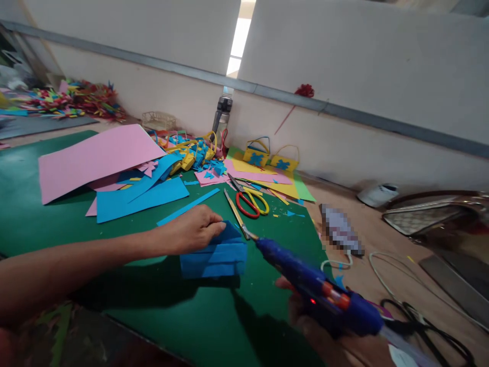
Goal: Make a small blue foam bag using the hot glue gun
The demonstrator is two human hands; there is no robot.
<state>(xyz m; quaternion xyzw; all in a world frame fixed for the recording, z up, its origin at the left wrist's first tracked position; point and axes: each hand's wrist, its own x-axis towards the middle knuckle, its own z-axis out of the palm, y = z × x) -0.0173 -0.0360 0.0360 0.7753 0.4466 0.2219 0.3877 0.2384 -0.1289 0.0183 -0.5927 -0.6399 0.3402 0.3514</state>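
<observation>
My left hand (198, 229) pinches the upper edge of a folded blue paper piece (214, 260), its creased panels tilted toward me above the green board. In my right hand (305, 316) is a blue glue gun (305, 275) with a small red light lit on its side. The nozzle points up and left, a little right of the blue paper; I cannot tell whether it touches anything. Just beyond lie a craft knife (236, 214) and scissors (252, 201) with one red and one yellow handle loop. A thin blue paper strip (189, 206) lies behind my left hand.
Pink sheets (99, 158) and blue sheets (143, 199) cover the board's left side. Small yellow bags (255, 155) stand by the wall beside paper scraps (198, 153). On the right are a cable (397, 275), a pixelated object (341, 229) and a handbag (431, 214).
</observation>
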